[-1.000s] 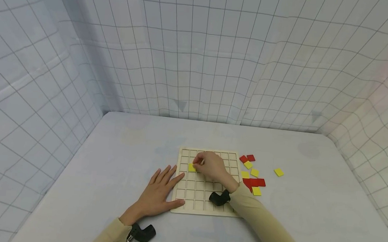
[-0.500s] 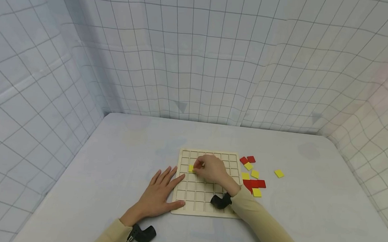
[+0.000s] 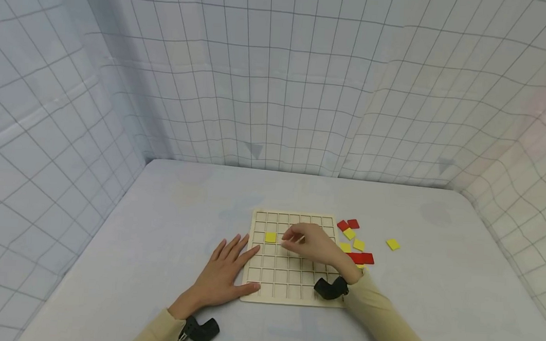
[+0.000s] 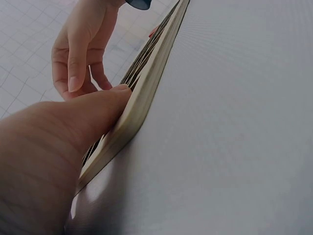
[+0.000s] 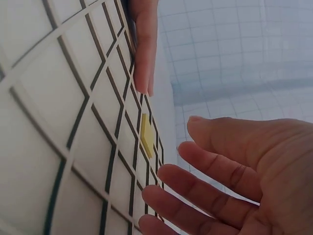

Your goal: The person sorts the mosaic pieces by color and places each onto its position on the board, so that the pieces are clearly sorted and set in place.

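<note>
Yellow, square and flat, one tile (image 3: 270,237) lies in the pale wooden grid board (image 3: 275,300), second column from the left, third row from the top. My right hand (image 3: 313,243) is just beside it, fingers loosely curved, thumb apart, holding nothing; it hides several cells. My sleeve (image 3: 386,313) partly covers the loose red and yellow pieces (image 3: 368,258). My left hand (image 3: 223,275) lies spread, thumb on the board's edge; its wrist view shows mainly that thumb.
</note>
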Demonstrator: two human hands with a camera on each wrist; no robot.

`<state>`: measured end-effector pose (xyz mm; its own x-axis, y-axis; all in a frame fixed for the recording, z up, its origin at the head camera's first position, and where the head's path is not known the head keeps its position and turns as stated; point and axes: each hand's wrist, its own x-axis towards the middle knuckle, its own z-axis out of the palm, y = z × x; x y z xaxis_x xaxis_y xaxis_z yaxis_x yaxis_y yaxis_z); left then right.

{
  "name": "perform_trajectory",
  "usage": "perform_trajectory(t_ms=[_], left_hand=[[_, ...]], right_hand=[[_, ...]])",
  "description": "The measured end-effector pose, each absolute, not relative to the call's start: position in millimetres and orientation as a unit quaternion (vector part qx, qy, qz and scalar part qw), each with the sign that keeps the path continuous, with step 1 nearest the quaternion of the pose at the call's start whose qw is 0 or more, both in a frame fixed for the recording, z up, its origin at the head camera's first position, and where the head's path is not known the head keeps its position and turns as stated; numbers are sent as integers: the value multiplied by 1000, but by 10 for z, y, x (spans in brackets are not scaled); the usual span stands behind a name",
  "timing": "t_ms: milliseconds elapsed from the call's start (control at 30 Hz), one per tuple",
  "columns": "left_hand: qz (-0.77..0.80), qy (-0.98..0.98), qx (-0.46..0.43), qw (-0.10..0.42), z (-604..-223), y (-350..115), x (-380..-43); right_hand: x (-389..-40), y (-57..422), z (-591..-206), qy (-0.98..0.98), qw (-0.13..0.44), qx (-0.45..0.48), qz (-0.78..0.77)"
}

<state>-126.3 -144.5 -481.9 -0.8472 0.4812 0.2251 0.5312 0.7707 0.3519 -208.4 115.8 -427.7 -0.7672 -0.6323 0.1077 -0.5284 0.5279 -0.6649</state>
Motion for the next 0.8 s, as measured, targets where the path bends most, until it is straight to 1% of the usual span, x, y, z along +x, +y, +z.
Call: perform_trajectory(t_ms=[167, 400, 667, 800], left_hand=[[-205, -940, -268, 59, -4815, -1444, -1261], [-208, -938, -270, 60, -4800, -1449, -1255], [-207, -938, -271, 62, -4805, -1450, -1251], [-207, -938, -271, 61, -4806, -1449, -1253]], right_hand=[[-2037, 1376, -4246, 872, 68, -326, -359], [-1977, 1751, -4179, 880, 26, -299, -367], [-1929, 2231, -4162, 911, -28, -221, -348], [-1920, 2485, -4189, 929, -45, -173, -323]])
